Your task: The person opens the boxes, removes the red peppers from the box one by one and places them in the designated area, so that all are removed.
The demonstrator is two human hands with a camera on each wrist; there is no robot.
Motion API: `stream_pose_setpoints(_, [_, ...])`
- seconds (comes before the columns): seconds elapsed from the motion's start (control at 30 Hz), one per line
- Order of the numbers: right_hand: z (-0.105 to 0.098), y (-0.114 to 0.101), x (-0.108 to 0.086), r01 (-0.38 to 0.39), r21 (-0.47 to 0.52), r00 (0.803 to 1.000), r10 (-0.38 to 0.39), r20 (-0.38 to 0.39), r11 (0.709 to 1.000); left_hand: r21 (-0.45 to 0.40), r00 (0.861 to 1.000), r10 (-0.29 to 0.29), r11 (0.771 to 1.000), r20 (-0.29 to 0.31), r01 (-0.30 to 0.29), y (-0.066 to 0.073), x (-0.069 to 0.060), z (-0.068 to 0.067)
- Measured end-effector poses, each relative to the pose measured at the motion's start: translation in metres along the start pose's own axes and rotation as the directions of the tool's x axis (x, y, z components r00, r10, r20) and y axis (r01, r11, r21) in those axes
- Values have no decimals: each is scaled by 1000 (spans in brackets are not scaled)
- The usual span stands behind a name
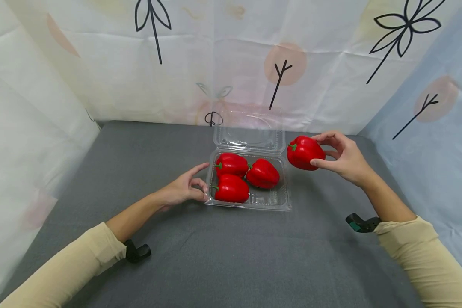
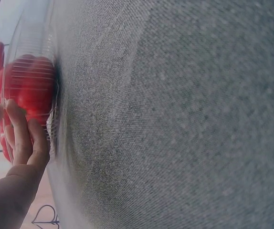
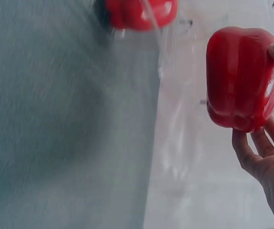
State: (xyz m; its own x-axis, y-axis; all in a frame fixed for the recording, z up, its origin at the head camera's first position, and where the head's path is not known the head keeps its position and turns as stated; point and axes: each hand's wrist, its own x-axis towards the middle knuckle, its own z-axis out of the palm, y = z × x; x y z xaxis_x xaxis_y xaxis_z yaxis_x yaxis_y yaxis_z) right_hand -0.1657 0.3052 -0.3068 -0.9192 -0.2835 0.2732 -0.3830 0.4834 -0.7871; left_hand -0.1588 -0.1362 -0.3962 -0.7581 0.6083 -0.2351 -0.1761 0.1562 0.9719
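Observation:
A clear plastic container (image 1: pixel 269 197) lies with its lid (image 1: pixel 250 139) folded back behind it. Three red peppers sit inside: one at back left (image 1: pixel 232 164), one at front left (image 1: pixel 232 188), one to the right (image 1: pixel 263 173). The left hand (image 1: pixel 182 188) pinches the container's left rim between thumb and fingers; the left wrist view shows this hand (image 2: pixel 25 157) at the wall. Right of the container, the right hand (image 1: pixel 342 156) holds a fourth red pepper (image 1: pixel 304 153) in the air, thumb and fingers around its side, as the right wrist view shows too (image 3: pixel 242 76).
A grey cloth (image 1: pixel 231 252) covers the table. Patterned white curtains (image 1: pixel 119 77) stand behind and at the sides, and the upright part of the lid is close to the back curtain. A black band with a device is on each forearm.

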Motion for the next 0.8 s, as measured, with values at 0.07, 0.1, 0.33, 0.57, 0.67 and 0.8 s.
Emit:
stream_pose_setpoints(0.07, [-5, 7, -1, -14, -11, 999, 14, -39, 1000, 1, 1000, -2, 1000, -2, 2, 0, 0, 1])
stream_pose_setpoints(0.1, [-7, 10, -2, -23, -17, 998, 22, -58, 1000, 2, 1000, -4, 1000, -3, 4, 1, 0, 1])
stream_pose_setpoints(0.33, [-17, 37, -7, -110, -33, 983, 104, -154, 993, -4, 1000, -8, 1000, -1, 8, 0, 1, 0])
stream_pose_setpoints(0.57, [-22, 66, -11, -225, -84, 959, 205, -196, 971, -16, 1000, -11, 1000, 4, 12, 0, 1, 0])
stream_pose_setpoints(0.67, [-24, 79, -13, -247, -101, 952, 221, -214, 964, -18, 1000, -17, 1000, 5, 17, 0, 1, 0])
stream_pose_setpoints(0.8, [-26, 91, -16, -281, -116, 940, 249, -234, 953, -20, 1000, -20, 1000, 4, 20, 1, 0, -1])
